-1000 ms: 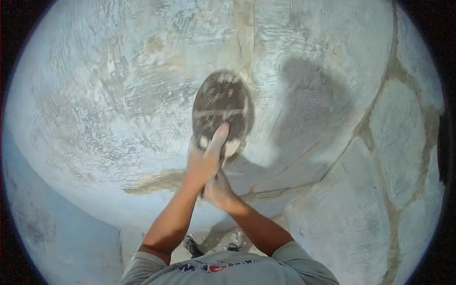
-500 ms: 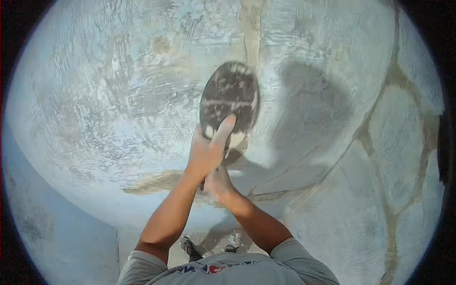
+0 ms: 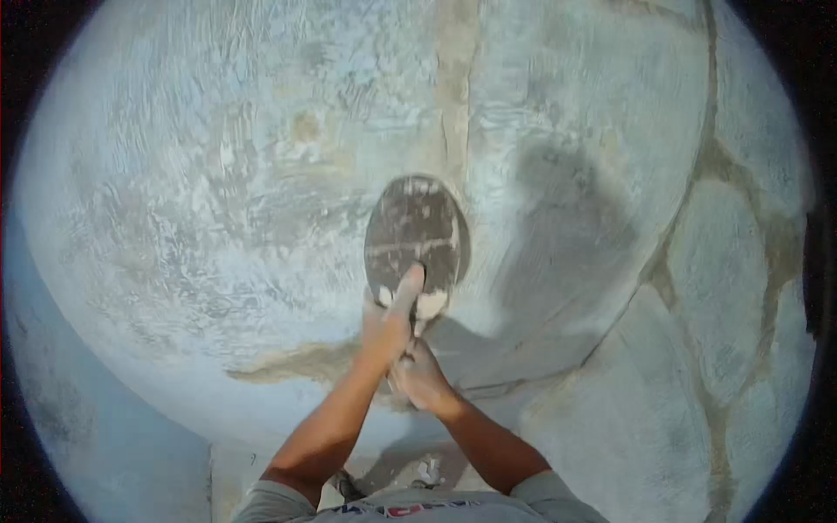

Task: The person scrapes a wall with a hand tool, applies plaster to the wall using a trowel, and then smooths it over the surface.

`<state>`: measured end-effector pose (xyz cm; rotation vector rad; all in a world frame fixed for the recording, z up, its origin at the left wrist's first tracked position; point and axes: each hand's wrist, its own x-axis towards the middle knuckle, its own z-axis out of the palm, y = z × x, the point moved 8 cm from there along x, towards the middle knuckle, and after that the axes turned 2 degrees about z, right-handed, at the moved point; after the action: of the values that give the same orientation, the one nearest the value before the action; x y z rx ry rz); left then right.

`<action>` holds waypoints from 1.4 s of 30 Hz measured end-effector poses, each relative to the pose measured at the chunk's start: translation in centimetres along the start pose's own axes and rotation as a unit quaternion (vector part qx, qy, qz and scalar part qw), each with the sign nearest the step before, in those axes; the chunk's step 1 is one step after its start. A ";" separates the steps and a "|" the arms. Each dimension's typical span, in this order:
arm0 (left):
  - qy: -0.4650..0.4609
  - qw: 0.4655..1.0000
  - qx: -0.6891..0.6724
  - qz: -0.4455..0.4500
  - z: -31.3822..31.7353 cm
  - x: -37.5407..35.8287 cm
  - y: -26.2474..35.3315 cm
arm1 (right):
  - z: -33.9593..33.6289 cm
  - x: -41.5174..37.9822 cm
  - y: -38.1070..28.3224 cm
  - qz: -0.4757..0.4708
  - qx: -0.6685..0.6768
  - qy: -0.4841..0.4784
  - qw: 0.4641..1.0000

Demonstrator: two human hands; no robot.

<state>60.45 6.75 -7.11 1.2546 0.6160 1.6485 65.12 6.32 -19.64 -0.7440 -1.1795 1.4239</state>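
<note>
A dark, oval-headed hand tool [image 3: 414, 225], whitish with dust or scuffs, lies face-on against a large, rounded, pale plastered surface [image 3: 209, 261]. My left hand [image 3: 388, 324] is closed round the base of the oval head, its thumb stretched up along the face. Just below, my right hand [image 3: 420, 376] is closed at the tool's lower end, close against the left one. Most of the handle is hidden by my fingers. Above the head, a brownish vertical strip [image 3: 455, 96] runs up the surface.
To the right, pale stone-shaped panels [image 3: 717, 279] are parted by brown seams. A brown patch [image 3: 292, 364] marks the lower part of the rounded surface. Below it is the floor, with white scraps [image 3: 429, 469] and my shoes [image 3: 345, 482]. My shadow falls right of the tool.
Both hands and the tool have come down the surface, closer to my body. The view has shifted too, so the surface's marks sit lower. Both grips stay closed.
</note>
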 end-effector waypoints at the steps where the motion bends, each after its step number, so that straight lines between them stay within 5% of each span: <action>1: 0.004 1.000 -0.002 0.021 0.2 0.1 -0.2 | -0.3 0.1 -0.2 -0.025 0.000 -0.007 1.000; 5: -0.001 0.997 0.050 -0.060 2.4 3.0 1.7 | -2.9 2.4 -1.6 0.132 0.139 -0.066 0.979; 9: 0.034 0.992 0.059 -0.105 3.1 2.3 2.9 | -5.0 4.0 -0.9 0.053 0.100 -0.035 0.993; 11: 0.038 0.998 0.024 -0.042 1.5 1.4 -0.7 | -4.4 2.3 -0.7 -0.036 -0.013 -0.016 0.999; 13: 0.004 0.999 -0.048 0.020 2.6 1.0 0.3 | -2.8 0.4 -3.9 0.032 0.000 -0.028 0.999; 16: 0.015 1.000 0.004 -0.009 3.5 3.5 2.2 | -2.3 0.2 -7.6 0.081 0.046 0.009 0.996; 20: 0.008 1.000 0.015 0.013 5.2 5.8 5.5 | -1.7 3.7 -9.3 0.122 0.127 -0.178 0.968; 23: 0.020 1.000 0.014 0.001 4.0 3.6 3.8 | -1.7 1.1 -7.5 0.052 0.053 -0.031 0.997; 25: 0.007 1.000 0.004 -0.020 3.5 2.7 3.3 | -0.5 -1.3 -7.2 0.111 0.029 -0.064 0.991; 28: 0.029 0.999 0.035 0.005 4.1 4.6 4.5 | -1.9 1.0 -8.0 0.085 0.041 -0.031 0.995; 30: 0.018 0.999 0.021 0.019 5.2 6.0 6.5 | -4.5 4.3 -8.6 -0.107 -0.072 -0.113 0.985; 32: -0.036 0.999 0.015 -0.012 5.9 5.5 8.3 | -1.4 3.2 -10.7 0.141 0.183 -0.203 0.951; 33: -0.064 0.998 0.011 -0.025 6.2 5.5 8.9 | -2.1 3.1 -11.7 0.035 -0.001 -0.025 0.999; 34: 0.035 0.999 0.034 0.007 4.4 6.3 5.6 | -2.2 3.1 -9.8 0.035 0.027 -0.012 0.999; 38: 0.037 0.990 0.125 -0.059 -0.3 -0.2 -1.5 | -2.7 -1.4 -1.1 0.084 0.037 0.063 0.994; 39: 0.069 0.981 0.169 -0.071 -1.8 -2.8 -2.9 | -5.3 -1.2 5.3 0.060 0.086 -0.003 0.994; 41: 0.084 0.986 0.108 -0.091 -4.7 -7.0 -8.2 | -3.7 -5.8 3.8 -0.108 -0.245 0.088 0.959; 42: 0.085 0.986 0.080 -0.119 -6.8 -9.4 -12.3 | -5.3 -6.8 8.3 -0.092 -0.367 0.118 0.918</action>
<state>59.07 4.69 -23.83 1.1109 0.9816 1.5383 68.60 1.78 -30.18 -1.2405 -1.5524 0.6812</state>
